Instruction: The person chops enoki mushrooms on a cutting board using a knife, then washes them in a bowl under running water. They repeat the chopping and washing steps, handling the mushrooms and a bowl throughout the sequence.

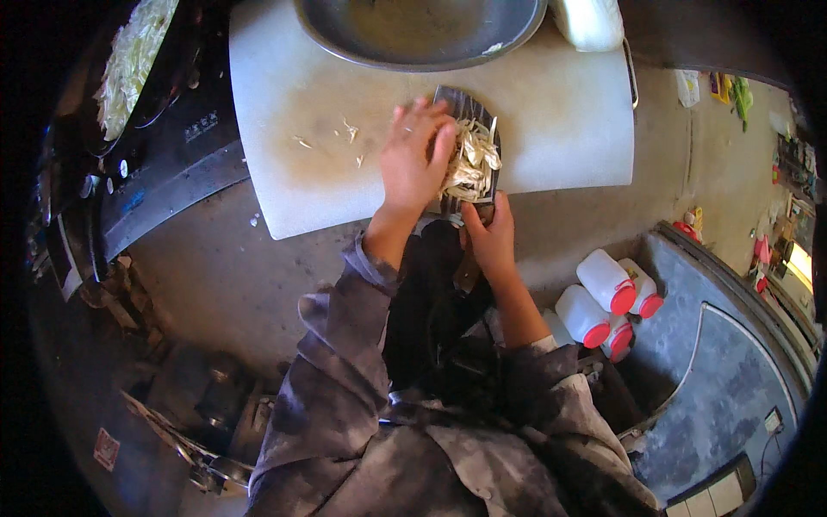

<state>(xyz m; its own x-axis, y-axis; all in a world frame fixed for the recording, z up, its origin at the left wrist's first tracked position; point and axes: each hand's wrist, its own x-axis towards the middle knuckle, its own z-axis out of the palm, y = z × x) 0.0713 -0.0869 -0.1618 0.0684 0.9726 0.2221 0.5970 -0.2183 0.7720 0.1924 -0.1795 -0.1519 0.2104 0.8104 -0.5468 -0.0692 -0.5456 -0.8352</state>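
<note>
My right hand (492,234) grips the wooden handle (468,274) of a broad kitchen cleaver. Its dark blade (450,97) lies flat above the white cutting board (562,129) and bears a heap of pale shredded vegetable (475,161), likely cabbage. At the left side of the heap is my left hand (417,148), fingers apart and touching the shreds. Its palm is turned away, so the contact is partly hidden. A few loose shreds (351,131) lie on the board to the left.
A wide metal basin (420,39) sits at the board's far edge, beside a whole pale cabbage (591,26). More shredded vegetable (136,64) is piled at far left over a black stove-like surface (194,129). White jugs with red lids (585,310) stand low on the right.
</note>
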